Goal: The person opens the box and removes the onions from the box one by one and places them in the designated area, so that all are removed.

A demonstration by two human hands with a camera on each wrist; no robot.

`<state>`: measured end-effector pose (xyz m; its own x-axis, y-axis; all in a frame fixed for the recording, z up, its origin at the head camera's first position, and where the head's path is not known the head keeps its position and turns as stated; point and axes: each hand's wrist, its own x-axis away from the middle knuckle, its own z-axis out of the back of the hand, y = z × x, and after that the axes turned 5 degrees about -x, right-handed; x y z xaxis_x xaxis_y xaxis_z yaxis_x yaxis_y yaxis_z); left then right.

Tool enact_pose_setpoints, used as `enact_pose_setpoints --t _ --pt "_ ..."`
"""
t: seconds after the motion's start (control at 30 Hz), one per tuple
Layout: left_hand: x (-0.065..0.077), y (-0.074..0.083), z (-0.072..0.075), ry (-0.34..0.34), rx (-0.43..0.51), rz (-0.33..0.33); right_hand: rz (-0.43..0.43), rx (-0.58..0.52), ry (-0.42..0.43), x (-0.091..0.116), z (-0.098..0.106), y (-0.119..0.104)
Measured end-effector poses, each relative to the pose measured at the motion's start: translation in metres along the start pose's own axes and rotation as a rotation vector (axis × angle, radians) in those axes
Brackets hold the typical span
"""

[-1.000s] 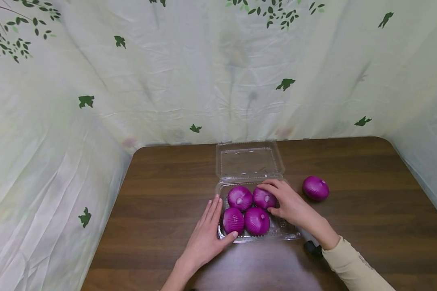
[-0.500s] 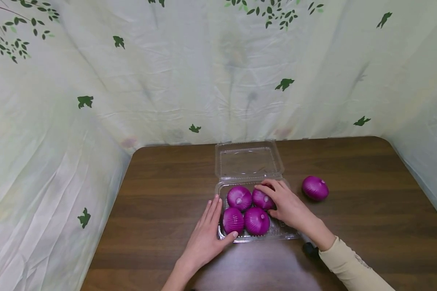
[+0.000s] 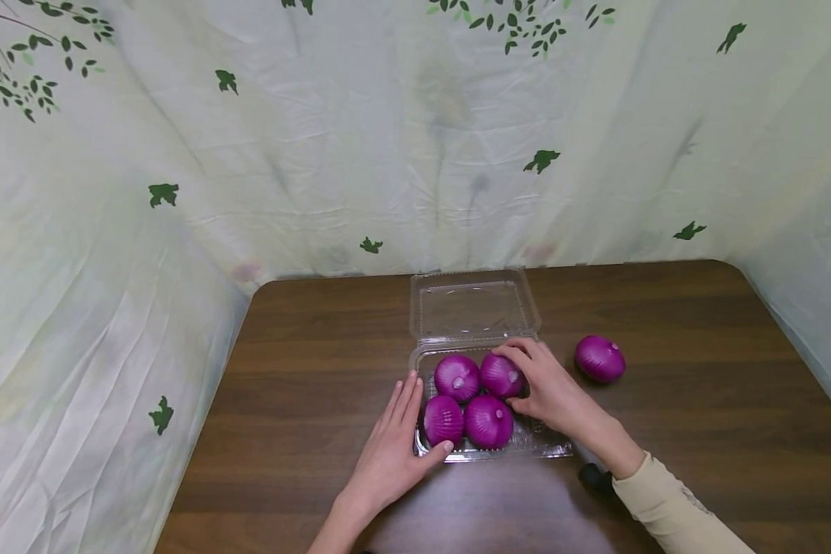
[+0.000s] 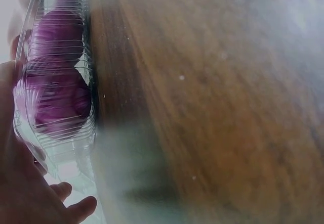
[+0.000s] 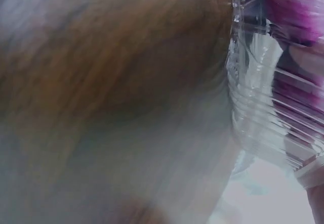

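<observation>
A clear plastic clamshell container point(image 3: 547, 438) stands on the table with its lid point(image 3: 474, 308) laid back. Several purple onions sit inside its left and middle part. My right hand point(image 3: 547, 388) grips the back right onion point(image 3: 501, 375) between fingers and thumb. Along the container's left side, my left hand point(image 3: 391, 450) lies with straight fingers, its thumb over the front rim close to the front left onion point(image 3: 443, 420). In the left wrist view, onions point(image 4: 61, 102) show through the ribbed wall. The right wrist view has a blurred onion point(image 5: 296, 9) behind clear plastic.
Another purple onion point(image 3: 599, 358) lies on the brown wooden table point(image 3: 318, 346), right of the container. A black object point(image 3: 594, 478) is partly hidden beneath the right forearm. A pale leaf-patterned curtain point(image 3: 332, 154) hangs behind and beside the table.
The right hand shifts slightly left, then back right, with its fingers still on the back right onion. The left hand and container stay in place.
</observation>
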<state>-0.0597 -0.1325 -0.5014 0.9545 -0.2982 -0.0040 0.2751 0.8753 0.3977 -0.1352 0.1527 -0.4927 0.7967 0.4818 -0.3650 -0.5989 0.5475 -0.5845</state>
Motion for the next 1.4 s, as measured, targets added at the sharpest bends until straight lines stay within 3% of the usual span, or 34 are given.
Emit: enact_pose_setpoints --t 0.17,0.7,1.1,1.4 --pt "0.000 0.000 0.000 0.000 -0.008 0.001 0.008 -0.030 0.037 0.001 0.002 0.000" --pt "0.000 -0.001 0.000 0.015 -0.013 -0.009 -0.089 -0.130 0.116 0.012 0.014 -0.010" --pt "-0.001 -0.001 0.000 -0.008 -0.015 0.009 -0.168 -0.152 0.125 0.022 0.023 -0.023" --pt "-0.001 0.000 0.000 -0.015 -0.010 0.008 -0.098 -0.236 0.121 0.025 0.025 -0.021"
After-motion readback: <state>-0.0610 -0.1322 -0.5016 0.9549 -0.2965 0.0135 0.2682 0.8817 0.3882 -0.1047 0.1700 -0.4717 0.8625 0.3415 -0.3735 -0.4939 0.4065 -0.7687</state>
